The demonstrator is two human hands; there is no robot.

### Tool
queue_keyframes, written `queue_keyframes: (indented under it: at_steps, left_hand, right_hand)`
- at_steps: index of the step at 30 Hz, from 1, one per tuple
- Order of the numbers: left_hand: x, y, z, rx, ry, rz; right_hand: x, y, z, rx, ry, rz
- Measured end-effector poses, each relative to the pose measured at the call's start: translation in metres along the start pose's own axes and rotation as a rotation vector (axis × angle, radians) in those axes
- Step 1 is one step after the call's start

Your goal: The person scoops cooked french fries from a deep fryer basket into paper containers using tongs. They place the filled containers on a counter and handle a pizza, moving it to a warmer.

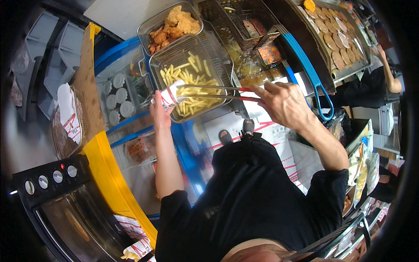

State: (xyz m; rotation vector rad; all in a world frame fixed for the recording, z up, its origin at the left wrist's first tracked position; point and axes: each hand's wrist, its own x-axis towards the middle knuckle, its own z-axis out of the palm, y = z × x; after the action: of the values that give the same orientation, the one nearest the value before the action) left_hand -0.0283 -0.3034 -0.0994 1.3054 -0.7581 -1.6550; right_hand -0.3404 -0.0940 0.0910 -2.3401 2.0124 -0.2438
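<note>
A small white and red paper bag is in my left hand, tilted with its mouth towards the right. My right hand grips metal tongs by their red-coated handles. The tongs' far ends reach the mouth of the bag; whether they hold a fry there is hidden. Under both stands a wire-mesh basket with a layer of French fries. Another mesh tray just beyond it carries pieces of fried chicken.
Hot oil bubbles in a deep fryer, where a fry basket with a blue handle rests. Patties cover a griddle at upper right, near another person's arm. A black oven stands at lower left, beside a yellow ledge.
</note>
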Motion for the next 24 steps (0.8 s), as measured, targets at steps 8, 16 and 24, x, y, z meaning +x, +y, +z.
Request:
queue_keyframes:
  at_steps: [8, 16, 24]
  left_hand:
    - [0.000, 0.004, 0.013, -0.197, -0.148, -0.280]
    - [-0.008, 0.000, 0.006, -0.542, -0.195, -0.459]
    - [-0.010, 0.002, 0.008, -0.425, -0.172, -0.349]
  right_hand:
    - [0.041, -0.027, -0.027, -0.260, 0.023, -0.155]
    - [0.037, -0.005, -0.060, 0.019, -0.022, -0.006]
    - [0.014, -0.005, -0.031, 0.262, -0.096, 0.229]
